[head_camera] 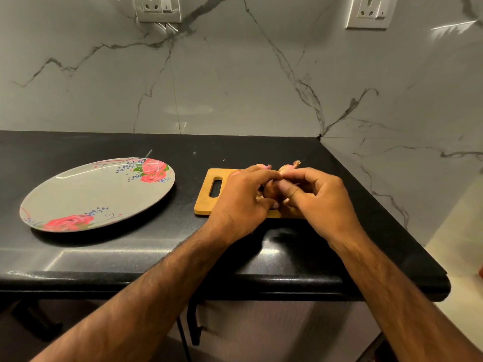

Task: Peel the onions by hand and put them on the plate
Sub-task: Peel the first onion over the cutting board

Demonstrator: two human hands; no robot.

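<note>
Onion (269,191), brown-skinned, is pinched between curled left hand (243,202) and right hand (322,198) above the wooden board (206,198).

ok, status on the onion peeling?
Left hand and right hand grip one small brown-skinned onion over the wooden cutting board. Two more small onions lie behind. Rose-patterned grey plate holds none yet. Nothing in the way.

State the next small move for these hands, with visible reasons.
Probably peel a strip of skin off the mostly hidden onion pinched by left hand and right hand over the cutting board; the plate holds nothing, and two more onions lie behind.
</note>
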